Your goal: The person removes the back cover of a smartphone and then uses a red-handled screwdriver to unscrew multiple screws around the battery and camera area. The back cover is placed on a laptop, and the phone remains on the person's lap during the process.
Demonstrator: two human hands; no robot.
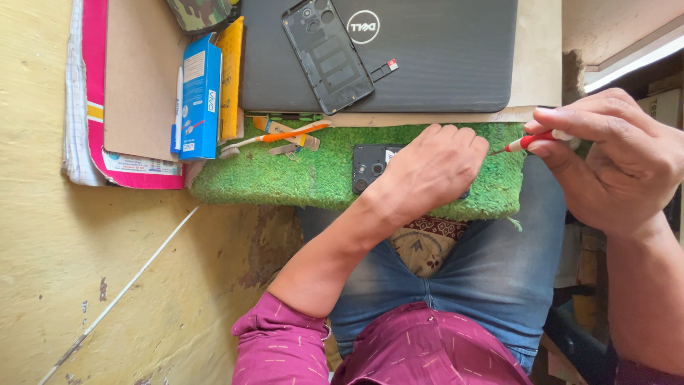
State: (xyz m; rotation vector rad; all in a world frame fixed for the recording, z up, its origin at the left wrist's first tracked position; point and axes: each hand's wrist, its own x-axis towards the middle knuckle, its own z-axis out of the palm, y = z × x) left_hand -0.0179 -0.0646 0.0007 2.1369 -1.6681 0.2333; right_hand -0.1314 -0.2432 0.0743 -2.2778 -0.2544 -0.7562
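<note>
Head view: left hand (pixel 427 167) lay curled over a black phone (pixel 370 167) (camera holes showing, rest hidden), pressing it onto the green mat (pixel 285 178). Right hand (pixel 620 160) pinched a red-handled screwdriver (pixel 524 142), tip beside the left knuckles.

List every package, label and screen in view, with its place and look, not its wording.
Blue box: upright left of the laptop, slim rectangle, blue with white patches.
Yellow package: between blue box and laptop, narrow, orange-yellow.
Closed laptop: top centre, dark grey lid with round silver emblem; no screen visible.
White label: on the phone under the left hand, small.
</note>
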